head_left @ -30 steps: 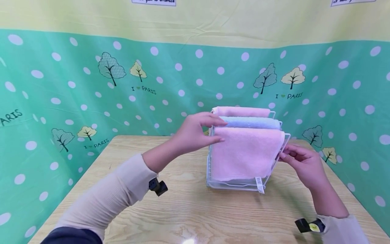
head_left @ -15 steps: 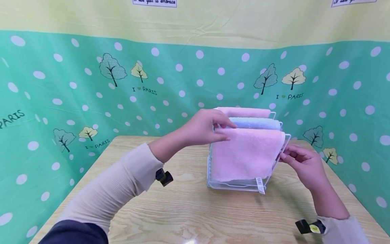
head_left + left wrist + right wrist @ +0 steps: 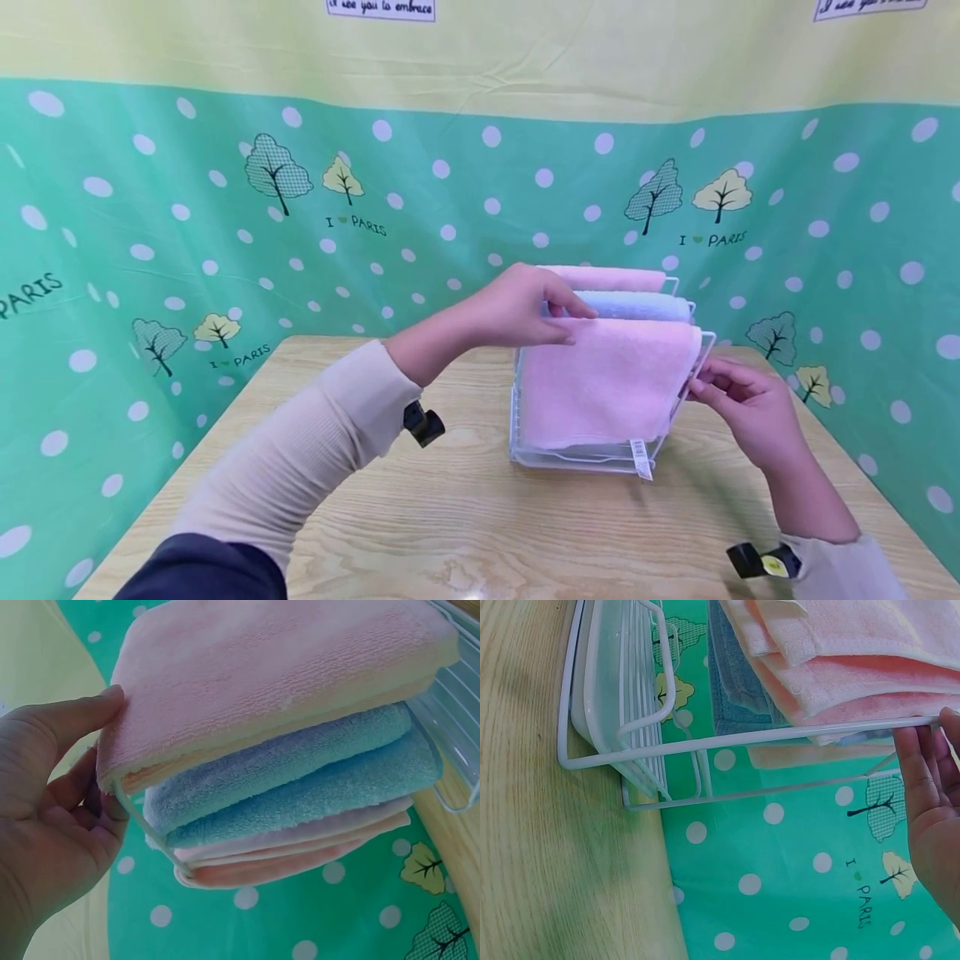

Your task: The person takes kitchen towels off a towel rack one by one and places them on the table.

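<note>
A white wire rack (image 3: 517, 417) stands on the table with folded towels draped in rows over its bars. The front pink towel (image 3: 611, 383) carries a paper tag (image 3: 641, 459) at its lower edge. Behind it hang a blue towel (image 3: 637, 306) and another pink towel (image 3: 615, 277). My left hand (image 3: 517, 307) pinches the front pink towel's upper left corner, thumb (image 3: 101, 705) on its face and fingers behind. On the other side, my right hand (image 3: 750, 408) grips the rack's slanted side wire (image 3: 780, 735) between thumb and fingers.
The wooden table (image 3: 420, 517) extends in front and to the left of the rack. A white tray (image 3: 600, 690) forms the rack's base. A green dotted curtain (image 3: 420, 200) hangs behind the table and along both sides.
My left hand has moved right along the top of the front pink towel, its thumb and fingers closing on the corner. The right hand and rack have stayed put.
</note>
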{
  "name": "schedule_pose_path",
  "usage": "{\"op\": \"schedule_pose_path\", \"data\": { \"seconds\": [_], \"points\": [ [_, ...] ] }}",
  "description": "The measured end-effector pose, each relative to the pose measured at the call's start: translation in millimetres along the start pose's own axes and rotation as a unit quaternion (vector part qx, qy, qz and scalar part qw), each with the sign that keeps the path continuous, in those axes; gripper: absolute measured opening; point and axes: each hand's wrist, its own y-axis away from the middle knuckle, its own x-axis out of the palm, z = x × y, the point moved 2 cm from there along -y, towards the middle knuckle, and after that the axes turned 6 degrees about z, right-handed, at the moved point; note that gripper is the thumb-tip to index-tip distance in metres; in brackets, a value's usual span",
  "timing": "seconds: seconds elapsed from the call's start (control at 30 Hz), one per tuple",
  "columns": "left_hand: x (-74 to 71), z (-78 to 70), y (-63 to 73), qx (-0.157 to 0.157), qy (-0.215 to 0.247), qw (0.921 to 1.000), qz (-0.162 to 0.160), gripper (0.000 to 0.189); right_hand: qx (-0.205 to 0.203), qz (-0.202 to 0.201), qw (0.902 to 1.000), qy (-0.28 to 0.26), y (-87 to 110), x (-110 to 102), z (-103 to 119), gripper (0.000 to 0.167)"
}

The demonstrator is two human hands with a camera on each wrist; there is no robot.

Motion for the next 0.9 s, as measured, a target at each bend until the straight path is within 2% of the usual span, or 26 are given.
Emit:
{"op": "schedule_pose_path", "data": {
  "seconds": [0.27, 0.47, 0.9],
  "points": [
    [0.0, -0.9, -6.6, 0.004, 0.005, 0.9998, 0.019, 0.029, 0.008, -0.005, 1.0000, 0.001, 1.9, 1, 0, 0.024],
    [1.3, -1.3, -11.0, -0.004, 0.015, 0.9994, 0.031, 0.029, 0.023, -0.013, 0.9993, 0.025, 2.5, 1, 1, 0.025],
    [6.7, -7.4, -21.2, 0.001, -0.005, 0.9985, 0.055, 0.033, 0.007, -0.008, 0.9999, 0.002, 1.9, 0, -2, 0.023]
  ]
}}
